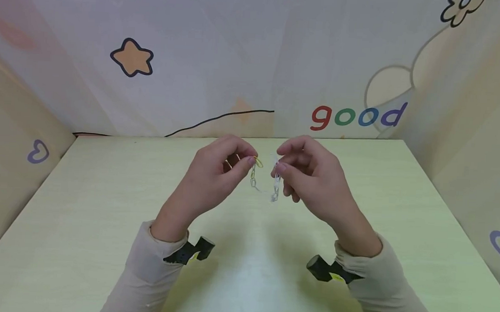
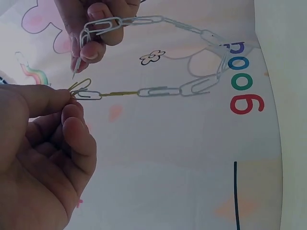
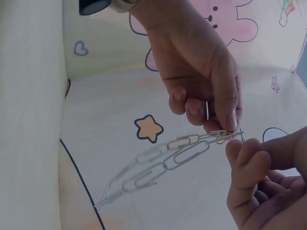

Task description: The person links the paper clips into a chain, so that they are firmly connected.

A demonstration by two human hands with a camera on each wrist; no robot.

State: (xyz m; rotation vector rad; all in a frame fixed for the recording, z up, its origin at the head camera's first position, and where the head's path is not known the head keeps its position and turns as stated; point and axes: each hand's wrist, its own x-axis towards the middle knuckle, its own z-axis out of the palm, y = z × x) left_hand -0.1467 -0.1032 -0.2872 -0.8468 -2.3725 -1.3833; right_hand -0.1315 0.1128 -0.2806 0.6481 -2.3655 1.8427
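Observation:
A chain of linked paper clips (image 2: 159,91), mostly silver-white with a yellow one among them, hangs in a loop between my two hands. My left hand (image 1: 209,175) pinches a yellow paper clip (image 1: 258,162) at one end between thumb and index finger. At the other end, my right hand (image 1: 314,177) holds a silver-white paper clip (image 2: 81,52) in its fingertips. That clip's lower tip points down just above the yellow clip in the left wrist view. Both hands are raised over the table, fingertips a short way apart.
A pale green table (image 1: 105,201) lies under both arms. Behind it stands a printed cloth backdrop (image 1: 204,56) with a star and the word "good". Cloth side walls (image 1: 11,155) border the table. Each sleeve carries a small black wrist camera (image 1: 204,248).

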